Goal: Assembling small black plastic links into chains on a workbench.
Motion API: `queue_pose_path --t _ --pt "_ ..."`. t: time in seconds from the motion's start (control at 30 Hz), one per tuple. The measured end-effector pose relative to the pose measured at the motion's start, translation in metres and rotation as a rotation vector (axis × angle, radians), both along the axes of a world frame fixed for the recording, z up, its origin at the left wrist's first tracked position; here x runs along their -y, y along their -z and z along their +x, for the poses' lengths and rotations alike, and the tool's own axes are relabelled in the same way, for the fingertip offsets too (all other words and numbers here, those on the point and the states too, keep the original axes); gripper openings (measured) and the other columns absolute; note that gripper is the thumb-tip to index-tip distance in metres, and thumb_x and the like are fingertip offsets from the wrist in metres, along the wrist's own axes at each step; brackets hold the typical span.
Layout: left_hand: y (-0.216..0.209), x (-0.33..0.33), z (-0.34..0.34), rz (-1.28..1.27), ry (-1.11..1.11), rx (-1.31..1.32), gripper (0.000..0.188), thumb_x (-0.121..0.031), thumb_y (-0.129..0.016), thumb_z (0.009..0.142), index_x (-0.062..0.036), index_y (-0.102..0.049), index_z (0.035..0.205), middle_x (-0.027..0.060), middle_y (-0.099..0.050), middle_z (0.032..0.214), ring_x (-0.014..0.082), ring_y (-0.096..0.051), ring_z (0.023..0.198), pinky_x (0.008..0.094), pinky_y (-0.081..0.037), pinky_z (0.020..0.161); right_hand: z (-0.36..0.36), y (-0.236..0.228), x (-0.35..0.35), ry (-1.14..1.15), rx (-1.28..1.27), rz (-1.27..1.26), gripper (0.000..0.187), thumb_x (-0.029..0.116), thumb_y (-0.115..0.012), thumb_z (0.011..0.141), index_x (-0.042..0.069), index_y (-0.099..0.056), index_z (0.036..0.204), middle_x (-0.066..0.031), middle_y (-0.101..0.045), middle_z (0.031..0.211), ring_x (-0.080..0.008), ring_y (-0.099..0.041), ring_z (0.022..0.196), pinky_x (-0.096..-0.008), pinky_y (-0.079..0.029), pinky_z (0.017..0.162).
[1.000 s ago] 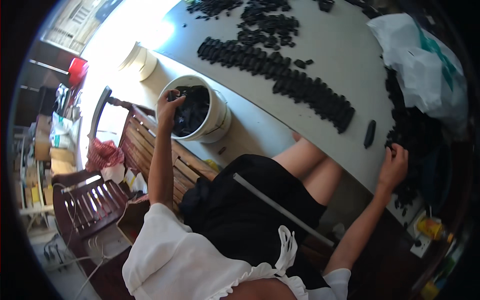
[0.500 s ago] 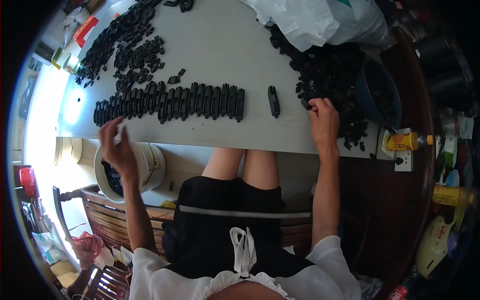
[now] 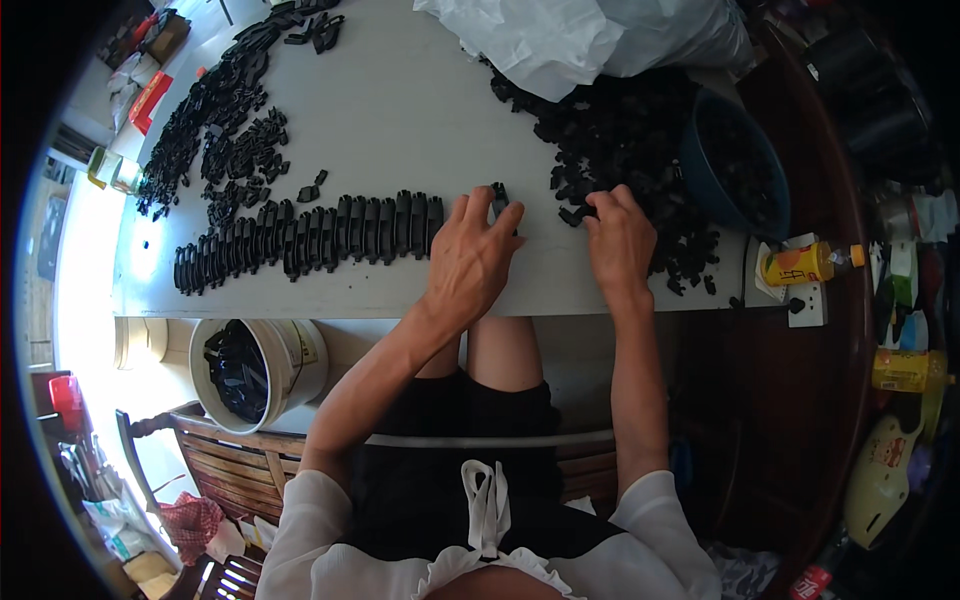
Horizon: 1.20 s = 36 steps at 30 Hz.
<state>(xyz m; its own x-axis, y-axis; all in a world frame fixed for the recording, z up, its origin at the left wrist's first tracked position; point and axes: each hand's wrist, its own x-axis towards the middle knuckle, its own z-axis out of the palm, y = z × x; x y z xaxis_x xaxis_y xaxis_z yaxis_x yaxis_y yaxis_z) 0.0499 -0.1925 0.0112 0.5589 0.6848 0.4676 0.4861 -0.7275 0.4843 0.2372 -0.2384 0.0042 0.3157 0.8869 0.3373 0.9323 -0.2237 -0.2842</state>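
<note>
1. The left hand (image 3: 478,262) lay palm down on the grey table (image 3: 400,110), fingers spread and loosely open, its fingertips touching a single black plastic part (image 3: 497,195) at the 3 o'clock end of the row of black parts (image 3: 310,235). Whether it pinched that part could not be told.
2. Half a second earlier this hand had been off the table edge, above the white bucket (image 3: 262,370) — it had since crossed to the row's end, and the lone part that had lain apart now sat under its fingers, just beside the row.
3. The right hand (image 3: 620,240) rested at the 9 o'clock edge of the loose heap of black parts (image 3: 630,130), fingers curled onto a piece there; grip not discernible. Its position had barely changed.
4. Judged from this, the row was being extended by one part at its 3 o'clock end.
5. A blue bowl (image 3: 735,165) stood at 3 o'clock of the heap; a white plastic bag (image 3: 560,40) lay at 12 o'clock.
</note>
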Motion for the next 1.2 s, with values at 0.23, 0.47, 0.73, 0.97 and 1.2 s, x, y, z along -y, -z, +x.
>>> queue_pose_path --t 0.23,0.47,0.73,0.97,1.2 --pt "0.018 0.001 -0.002 -0.042 0.021 0.003 0.034 -0.004 -0.068 0.075 -0.0048 -0.061 0.108 0.0158 -0.053 0.108 0.0302 -0.06 0.084 0.0394 -0.051 0.071 -0.003 -0.002 0.0 -0.02 -0.019 0.018 0.021 -0.005 -0.071 0.074 0.002 -0.056 0.087 -0.0088 -0.057 0.089 -0.0274 -0.061 0.082 -0.0372 -0.05 0.07" --pt "-0.002 -0.002 -0.013 -0.244 -0.036 0.094 0.038 0.004 -0.055 0.079 -0.0056 -0.058 0.116 0.0189 -0.052 0.111 0.033 -0.06 0.086 0.041 -0.05 0.074 -0.008 -0.012 0.011 -0.147 -0.717 0.188 0.014 -0.004 -0.067 0.078 0.001 -0.056 0.086 -0.005 -0.058 0.072 -0.0159 -0.057 0.062 -0.0277 -0.047 0.057" --pt "0.004 -0.036 -0.006 0.0 0.155 -0.043 0.035 0.01 -0.05 0.071 -0.0034 -0.065 0.1 0.0138 -0.057 0.096 0.0322 -0.055 0.092 0.0392 -0.048 0.078 -0.025 -0.018 0.009 -0.321 -1.039 0.092 0.013 0.001 -0.065 0.084 0.002 -0.067 0.097 -0.0004 -0.06 0.071 -0.0055 -0.053 0.059 -0.02 -0.045 0.049" --pt "0.011 -0.018 -0.005 -0.312 0.128 0.056 0.023 0.002 -0.069 0.066 -0.0012 -0.062 0.088 0.0133 -0.055 0.085 0.0343 -0.055 0.087 0.0428 -0.046 0.073 -0.029 -0.018 0.007 -0.163 -1.026 0.017 0.004 -0.003 -0.065 0.081 -0.001 -0.065 0.084 -0.0019 -0.059 0.069 -0.007 -0.055 0.06 -0.0215 -0.046 0.05" --pt "0.02 -0.011 -0.004 -0.331 0.049 0.151 0.022 0.002 -0.07 0.066 -0.0009 -0.062 0.086 0.0142 -0.055 0.085 0.0356 -0.055 0.087 0.0444 -0.046 0.073 -0.049 -0.016 -0.006 -0.181 -0.923 -0.069 0.009 -0.008 -0.067 0.075 -0.003 -0.061 0.079 -0.0078 -0.066 0.071 -0.0111 -0.061 0.063 -0.0254 -0.05 0.059"
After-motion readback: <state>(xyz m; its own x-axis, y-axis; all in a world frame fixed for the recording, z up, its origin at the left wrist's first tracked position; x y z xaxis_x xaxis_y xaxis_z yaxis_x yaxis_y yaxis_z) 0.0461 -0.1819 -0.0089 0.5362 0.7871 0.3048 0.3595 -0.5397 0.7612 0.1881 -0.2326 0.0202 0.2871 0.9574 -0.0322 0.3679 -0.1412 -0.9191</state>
